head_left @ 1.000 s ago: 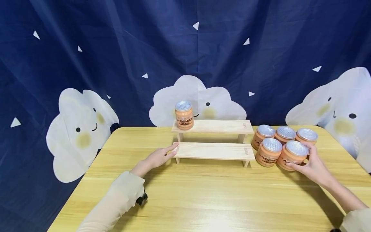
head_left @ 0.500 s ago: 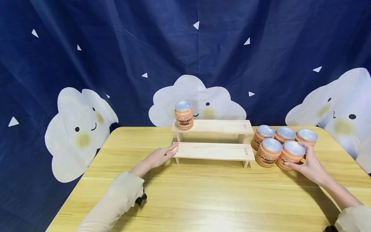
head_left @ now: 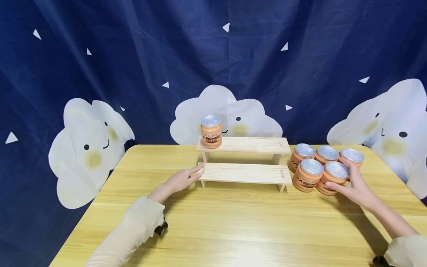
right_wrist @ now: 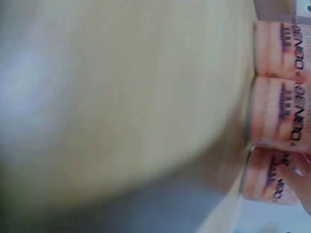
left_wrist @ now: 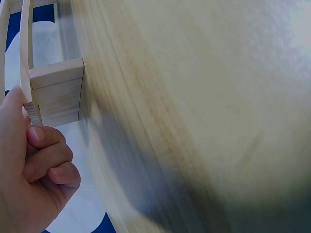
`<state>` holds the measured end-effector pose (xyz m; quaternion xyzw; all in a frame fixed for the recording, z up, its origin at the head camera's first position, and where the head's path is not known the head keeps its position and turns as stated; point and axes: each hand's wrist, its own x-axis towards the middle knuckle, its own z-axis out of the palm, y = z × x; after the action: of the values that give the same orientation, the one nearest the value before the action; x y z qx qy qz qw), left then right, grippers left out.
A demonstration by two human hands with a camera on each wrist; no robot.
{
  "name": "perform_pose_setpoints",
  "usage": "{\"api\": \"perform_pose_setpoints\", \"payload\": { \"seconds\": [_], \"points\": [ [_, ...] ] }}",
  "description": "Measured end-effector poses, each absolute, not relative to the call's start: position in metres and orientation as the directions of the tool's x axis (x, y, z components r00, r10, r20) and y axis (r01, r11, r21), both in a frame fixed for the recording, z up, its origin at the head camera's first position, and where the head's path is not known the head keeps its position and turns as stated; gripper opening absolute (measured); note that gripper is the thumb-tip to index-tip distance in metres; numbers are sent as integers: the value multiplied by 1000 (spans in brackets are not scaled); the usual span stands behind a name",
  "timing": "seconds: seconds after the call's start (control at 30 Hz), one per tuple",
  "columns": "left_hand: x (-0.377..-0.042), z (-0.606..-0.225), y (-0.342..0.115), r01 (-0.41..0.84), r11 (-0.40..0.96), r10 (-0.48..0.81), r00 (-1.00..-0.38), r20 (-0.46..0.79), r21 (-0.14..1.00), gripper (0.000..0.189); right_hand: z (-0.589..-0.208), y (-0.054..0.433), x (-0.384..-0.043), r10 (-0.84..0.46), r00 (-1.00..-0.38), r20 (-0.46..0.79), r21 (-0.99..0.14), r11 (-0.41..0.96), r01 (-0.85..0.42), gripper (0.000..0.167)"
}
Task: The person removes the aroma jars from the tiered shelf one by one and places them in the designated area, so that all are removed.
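My left hand point(head_left: 180, 180) pinches the left end of the lower board of a pale wooden two-tier stand point(head_left: 245, 173). In the left wrist view, the board's end point(left_wrist: 33, 112) lies between the thumb and forefinger, with the other fingers curled. On the upper tier's left end stands an orange jar with a silver lid point(head_left: 211, 134). My right hand point(head_left: 357, 187) grips a matching jar point(head_left: 330, 181), thumb across its front and fingers behind it. That jar stands upright beside another front jar point(head_left: 307, 176). In the right wrist view the thumb overlaps the label of the jar point(right_wrist: 262, 177).
More of these jars, such as the back left jar point(head_left: 299, 157) and back right jar point(head_left: 351, 155), stand close together right of the stand. The wooden table point(head_left: 233, 218) spreads in front. Behind it hangs a navy curtain point(head_left: 200, 48) with white clouds.
The jar in my right hand has shifted slightly left, closer against its neighbour, and the right hand with it. My left hand has stayed at the stand.
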<state>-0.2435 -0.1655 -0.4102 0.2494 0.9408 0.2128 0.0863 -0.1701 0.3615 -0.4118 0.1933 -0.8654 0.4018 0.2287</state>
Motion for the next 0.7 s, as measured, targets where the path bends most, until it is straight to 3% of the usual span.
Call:
{"api": "perform_pose_setpoints", "payload": {
  "seconds": [0.4,0.7],
  "points": [
    [-243,-410,-165,418,790,499,-864,-73,448,52,-361,331,-186,-135,-804,579,-516,703,-490,77],
    [-245,-411,-165,412,780,499,-864,-70,471,52,-339,278,-214,-224,-811,540,-510,679,-527,67]
  ]
}}
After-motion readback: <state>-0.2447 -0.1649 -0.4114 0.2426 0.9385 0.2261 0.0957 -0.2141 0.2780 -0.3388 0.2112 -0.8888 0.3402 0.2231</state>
